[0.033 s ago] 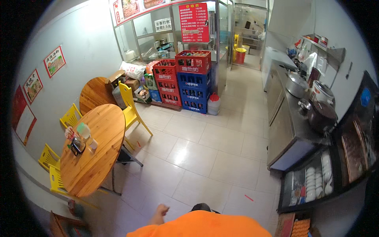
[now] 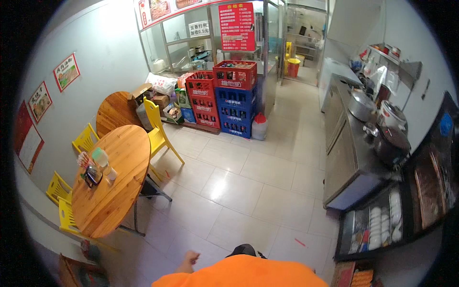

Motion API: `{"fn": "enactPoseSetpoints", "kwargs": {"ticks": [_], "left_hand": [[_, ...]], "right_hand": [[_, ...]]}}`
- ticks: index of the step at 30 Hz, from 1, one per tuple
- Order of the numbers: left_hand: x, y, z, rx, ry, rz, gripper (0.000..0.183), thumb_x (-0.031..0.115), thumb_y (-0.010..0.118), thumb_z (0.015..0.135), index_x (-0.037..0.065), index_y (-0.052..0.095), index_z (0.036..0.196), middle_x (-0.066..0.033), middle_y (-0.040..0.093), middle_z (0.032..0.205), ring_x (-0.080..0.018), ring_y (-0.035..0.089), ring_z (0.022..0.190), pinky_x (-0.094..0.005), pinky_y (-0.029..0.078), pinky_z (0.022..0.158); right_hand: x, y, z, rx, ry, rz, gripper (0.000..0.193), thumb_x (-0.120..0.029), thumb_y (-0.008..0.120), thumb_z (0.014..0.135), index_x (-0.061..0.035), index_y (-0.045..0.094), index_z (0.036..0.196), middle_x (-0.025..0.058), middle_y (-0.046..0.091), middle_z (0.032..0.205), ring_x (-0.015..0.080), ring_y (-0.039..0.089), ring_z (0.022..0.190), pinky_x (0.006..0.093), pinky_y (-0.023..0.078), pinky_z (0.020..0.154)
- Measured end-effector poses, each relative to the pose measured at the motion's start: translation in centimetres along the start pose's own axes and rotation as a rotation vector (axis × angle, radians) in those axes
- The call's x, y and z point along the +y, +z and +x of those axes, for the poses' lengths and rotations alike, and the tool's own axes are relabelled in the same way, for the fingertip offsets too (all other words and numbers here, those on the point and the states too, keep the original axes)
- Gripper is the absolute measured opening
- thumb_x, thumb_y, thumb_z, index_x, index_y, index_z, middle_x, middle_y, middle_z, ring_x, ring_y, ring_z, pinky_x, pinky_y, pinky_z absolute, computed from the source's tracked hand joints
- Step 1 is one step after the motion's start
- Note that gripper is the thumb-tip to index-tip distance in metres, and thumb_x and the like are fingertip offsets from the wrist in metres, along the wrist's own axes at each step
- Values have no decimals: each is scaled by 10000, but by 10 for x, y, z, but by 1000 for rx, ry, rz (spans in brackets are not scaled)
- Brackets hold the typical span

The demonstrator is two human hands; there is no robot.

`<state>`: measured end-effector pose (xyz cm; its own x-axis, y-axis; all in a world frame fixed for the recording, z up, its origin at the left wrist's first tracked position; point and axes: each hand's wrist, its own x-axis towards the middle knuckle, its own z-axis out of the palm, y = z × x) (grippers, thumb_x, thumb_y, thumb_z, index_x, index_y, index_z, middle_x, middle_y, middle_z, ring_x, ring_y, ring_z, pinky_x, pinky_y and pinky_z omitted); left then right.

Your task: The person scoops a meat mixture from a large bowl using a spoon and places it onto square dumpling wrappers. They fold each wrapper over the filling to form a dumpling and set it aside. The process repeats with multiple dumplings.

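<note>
My left hand [image 2: 192, 257] hangs low beside my orange shirt [image 2: 241, 273], above the tiled floor. Its fingers are loosely curled in, and nothing shows in them. It touches no furniture; the nearest piece is the oval wooden table [image 2: 125, 165] to its upper left. On that table stand a container of chopsticks [image 2: 84, 160], a green-topped bottle [image 2: 100, 155], a dark caddy [image 2: 92, 177] and a white cup [image 2: 110, 173]. My right hand is out of view, below or behind my shirt.
Yellow chairs [image 2: 157, 126] surround the table. Stacked red crates [image 2: 202, 104] and blue crates [image 2: 234, 112] hold bottles ahead, beside a red-capped jug [image 2: 259, 127]. Along the right runs a steel counter [image 2: 345, 126] with pots [image 2: 362, 104]. A glass-fronted cabinet [image 2: 374, 222] holds stacked bowls.
My left hand has shifted very slightly left and down in the view. Everything else stands as before, apart from a small shift of the view.
</note>
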<state>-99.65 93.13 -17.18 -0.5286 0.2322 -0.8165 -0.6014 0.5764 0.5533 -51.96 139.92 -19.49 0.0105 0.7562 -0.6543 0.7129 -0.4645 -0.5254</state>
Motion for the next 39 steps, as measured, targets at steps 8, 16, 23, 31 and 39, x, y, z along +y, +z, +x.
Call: {"fn": "enactPoseSetpoints", "kwargs": {"ticks": [8, 16, 23, 31, 39], "left_hand": [[84, 52, 62, 66, -282, 615, 165, 224, 682, 810, 67, 700, 856, -141, 671, 841, -302, 629, 742, -415, 503, 622], [478, 247, 308, 85, 408, 965, 280, 261, 563, 841, 22, 697, 783, -235, 683, 811, -407, 663, 791, -504, 520, 710], [810, 472, 355, -102, 768, 553, 453, 426, 530, 944, 48, 685, 746, -155, 679, 695, -292, 670, 631, -422, 529, 666], [810, 525, 452, -340, 646, 1230, 267, 265, 649, 847, 9, 718, 864, -176, 687, 760, -307, 677, 712, -440, 535, 661], [914, 513, 514, -82, -49, 770, 212, 203, 670, 834, -5, 692, 866, -165, 658, 781, -287, 631, 712, -432, 504, 639]], "right_hand": [[-364, 11, 212, -22, -380, 451, 297, -150, 539, 960, -36, 560, 1233, 81, 614, 922, 179, 596, 704, 345, 493, 562], [-377, -30, 283, -91, 36, 111, 338, -174, 556, 954, -54, 546, 1270, 120, 632, 1162, 267, 659, 899, 407, 537, 723], [-431, -47, 373, -103, 276, 39, 313, -218, 582, 932, -65, 593, 1205, 127, 659, 1089, 269, 664, 879, 412, 535, 724], [-603, -99, 594, -42, 121, -136, 296, -269, 613, 906, -78, 646, 1130, 136, 690, 1005, 271, 671, 857, 417, 532, 726], [-980, -73, 818, 122, -566, -48, 269, -134, 624, 877, -10, 669, 1111, 129, 715, 1041, 252, 671, 969, 377, 527, 851]]}}
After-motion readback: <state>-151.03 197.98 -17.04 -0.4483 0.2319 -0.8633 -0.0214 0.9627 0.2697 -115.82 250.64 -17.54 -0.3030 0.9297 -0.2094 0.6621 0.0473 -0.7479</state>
